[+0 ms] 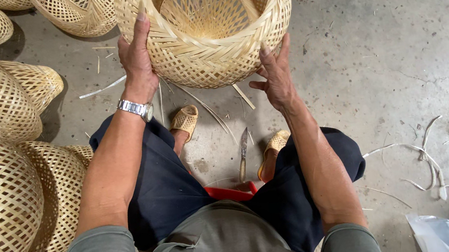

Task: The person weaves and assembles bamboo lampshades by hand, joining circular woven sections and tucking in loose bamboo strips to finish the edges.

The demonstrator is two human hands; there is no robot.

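As the head view shows it: seated person, woven bamboo basket [208,29] held up over the concrete floor [387,68], mouth toward the camera.
Left hand [137,60]: flat on the basket's outer wall, thumb hooked over the rim, gripping it.
Right hand [276,75]: fingers spread, propping the lower wall rather than clasping.
Progress: weave looks closed all round; loose strip ends [208,108] hang below, so trimming seems left.
Around: finished baskets [6,184] piled at left; knife [244,153] between the sandals; shavings [428,156] at right.
Obstacles: none near the hands.

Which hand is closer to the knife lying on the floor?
Right. The right hand is up and slightly right of the knife, pressed on the woven basket. The left hand grips the basket's far side, farther away.
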